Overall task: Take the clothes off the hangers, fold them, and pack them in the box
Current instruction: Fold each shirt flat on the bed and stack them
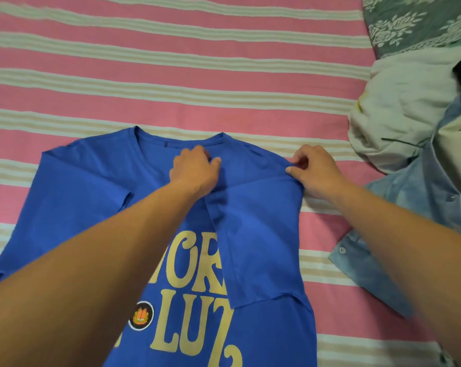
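A blue T-shirt (86, 186) with cream lettering and a round cartoon badge lies face up on the striped bed. Its right sleeve is folded inward over the chest, covering part of the print. My left hand (195, 169) presses down on the shirt just below the collar, fingers curled against the fabric. At the right shoulder, my right hand (313, 170) pinches the folded edge between thumb and fingers. The left sleeve lies spread out flat. No hanger or box is in view.
The pink and cream striped bedsheet (197, 75) stretches beyond the shirt. A pile of clothes sits at the right: a pale cream garment (399, 112) and a light denim shirt (409, 207). A grey floral pillow (420, 22) lies at the top right corner.
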